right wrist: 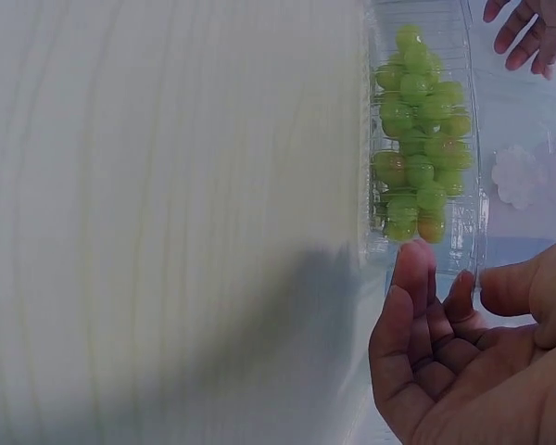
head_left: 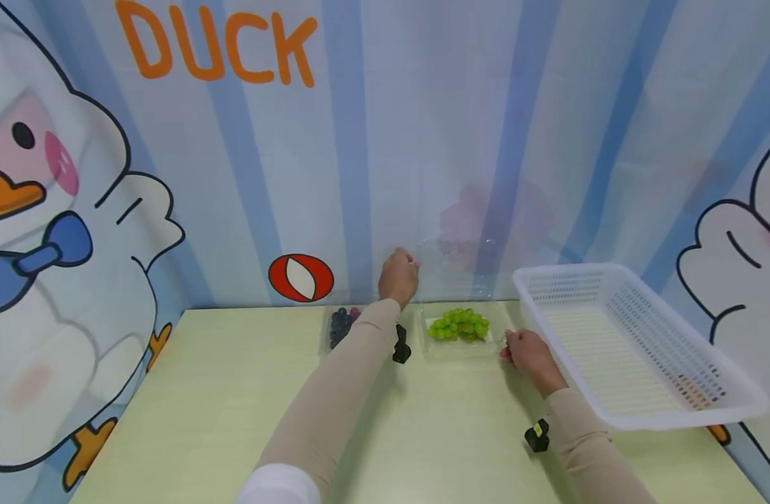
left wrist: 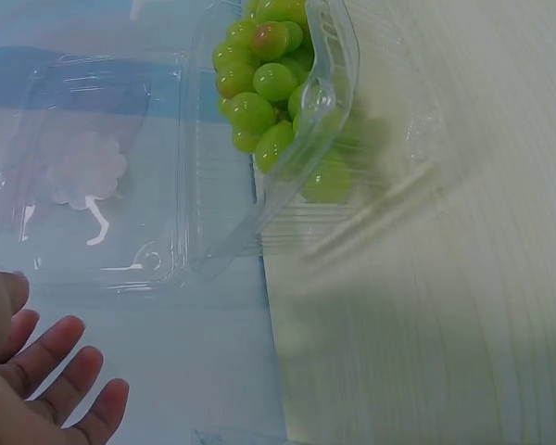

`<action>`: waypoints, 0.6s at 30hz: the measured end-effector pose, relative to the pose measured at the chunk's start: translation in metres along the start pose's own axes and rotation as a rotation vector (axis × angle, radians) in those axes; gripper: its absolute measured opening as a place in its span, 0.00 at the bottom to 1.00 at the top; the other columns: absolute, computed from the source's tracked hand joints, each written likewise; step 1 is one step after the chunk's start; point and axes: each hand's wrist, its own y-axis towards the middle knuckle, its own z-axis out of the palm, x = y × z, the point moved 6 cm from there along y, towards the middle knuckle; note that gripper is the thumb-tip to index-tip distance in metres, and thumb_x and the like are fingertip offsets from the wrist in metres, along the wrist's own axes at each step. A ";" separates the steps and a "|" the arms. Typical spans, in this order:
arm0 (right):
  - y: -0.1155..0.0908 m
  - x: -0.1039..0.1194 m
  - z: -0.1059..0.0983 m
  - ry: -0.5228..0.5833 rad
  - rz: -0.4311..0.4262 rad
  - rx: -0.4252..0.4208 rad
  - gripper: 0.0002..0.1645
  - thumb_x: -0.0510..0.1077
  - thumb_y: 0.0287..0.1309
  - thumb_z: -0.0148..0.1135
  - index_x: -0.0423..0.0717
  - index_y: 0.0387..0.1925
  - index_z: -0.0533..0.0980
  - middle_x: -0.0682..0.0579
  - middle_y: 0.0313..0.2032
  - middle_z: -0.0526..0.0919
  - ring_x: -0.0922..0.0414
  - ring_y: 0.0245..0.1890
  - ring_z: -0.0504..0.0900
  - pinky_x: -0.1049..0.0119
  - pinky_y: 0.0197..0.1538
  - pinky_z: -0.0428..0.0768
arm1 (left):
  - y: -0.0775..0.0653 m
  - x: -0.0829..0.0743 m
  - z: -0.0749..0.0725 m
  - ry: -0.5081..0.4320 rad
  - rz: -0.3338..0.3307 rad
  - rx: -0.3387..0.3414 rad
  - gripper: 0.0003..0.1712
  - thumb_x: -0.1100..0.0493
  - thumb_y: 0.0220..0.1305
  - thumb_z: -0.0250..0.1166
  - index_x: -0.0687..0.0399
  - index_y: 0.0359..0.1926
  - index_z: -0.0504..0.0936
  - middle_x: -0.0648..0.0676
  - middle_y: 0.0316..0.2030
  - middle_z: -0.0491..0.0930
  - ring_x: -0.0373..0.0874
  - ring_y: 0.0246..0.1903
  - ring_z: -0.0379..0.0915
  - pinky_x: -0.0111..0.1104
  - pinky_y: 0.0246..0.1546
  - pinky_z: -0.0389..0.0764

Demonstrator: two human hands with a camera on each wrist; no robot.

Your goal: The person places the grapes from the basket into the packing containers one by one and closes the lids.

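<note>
A clear plastic clamshell box stands open at the back of the table, with a bunch of green grapes in its base. Its lid leans up against the wall. My left hand is raised by the lid's left edge; in the left wrist view its fingers are spread and apart from the lid. My right hand is at the box's right end, and its fingertips touch the box's end wall beside the grapes.
A second clear box of dark grapes sits left of my left forearm. A white perforated basket stands at the right, overhanging the table edge. The wall with the duck print rises right behind the boxes.
</note>
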 end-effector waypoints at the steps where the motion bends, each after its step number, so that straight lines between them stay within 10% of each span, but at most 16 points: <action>1: -0.001 0.000 0.001 0.003 0.003 0.004 0.24 0.48 0.81 0.39 0.30 0.46 0.73 0.50 0.29 0.83 0.61 0.26 0.77 0.67 0.33 0.74 | 0.000 0.000 0.001 0.005 -0.010 0.003 0.12 0.54 0.77 0.58 0.57 0.52 0.76 0.57 0.44 0.82 0.51 0.42 0.80 0.43 0.43 0.82; 18: -0.002 0.000 -0.002 -0.004 -0.003 0.005 0.24 0.49 0.81 0.39 0.34 0.41 0.74 0.49 0.30 0.83 0.58 0.28 0.79 0.66 0.34 0.74 | 0.011 -0.010 0.001 0.056 0.010 0.006 0.11 0.54 0.79 0.55 0.55 0.51 0.78 0.55 0.41 0.84 0.50 0.40 0.82 0.44 0.41 0.82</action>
